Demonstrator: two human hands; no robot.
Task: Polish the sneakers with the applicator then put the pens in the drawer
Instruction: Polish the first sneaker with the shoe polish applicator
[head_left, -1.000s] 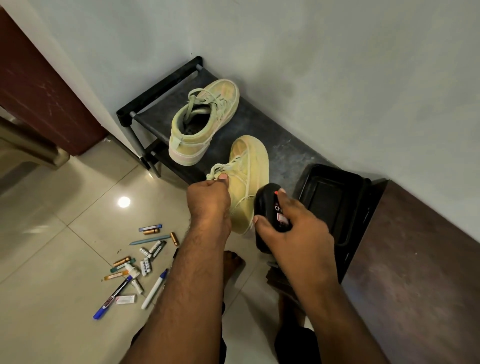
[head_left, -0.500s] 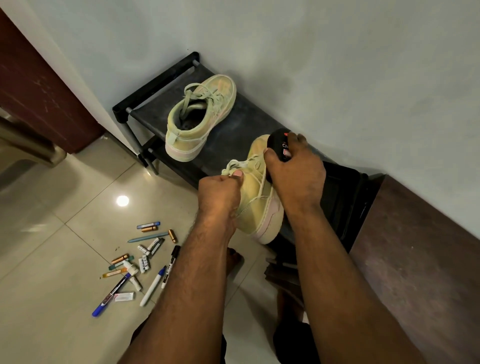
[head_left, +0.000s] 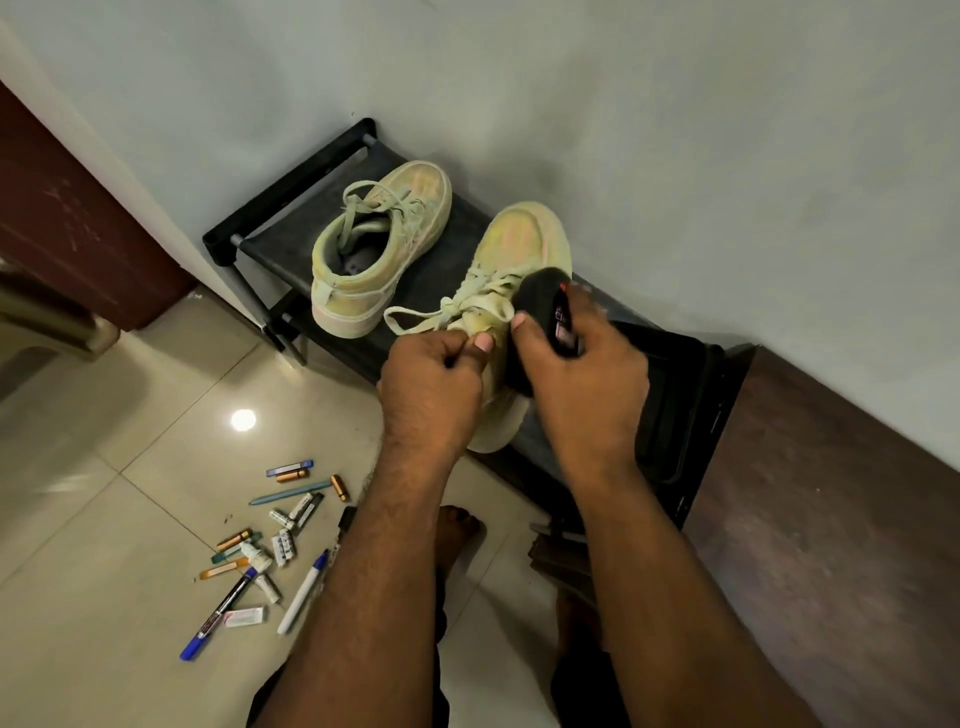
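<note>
Two pale yellow-green sneakers are on a black shoe rack (head_left: 291, 208). The left sneaker (head_left: 379, 244) stands alone. My left hand (head_left: 431, 384) grips the heel collar of the right sneaker (head_left: 524, 239), whose toe points at the wall. My right hand (head_left: 582, 379) holds a black polish applicator (head_left: 545, 306) pressed against that sneaker's laces and right side. Several pens and markers (head_left: 270, 545) lie scattered on the tiled floor at the lower left.
A black tray-like container (head_left: 685, 395) sits behind my right hand beside a dark brown wooden surface (head_left: 831, 519). A brown door (head_left: 67, 208) is at the left. My bare foot (head_left: 457, 530) rests on the floor between my arms. The wall runs close behind the rack.
My right hand has drawn the applicator back from the sneaker's toe to its laces and side. The sneaker now lies flatter with its toe toward the wall. My left hand keeps its hold.
</note>
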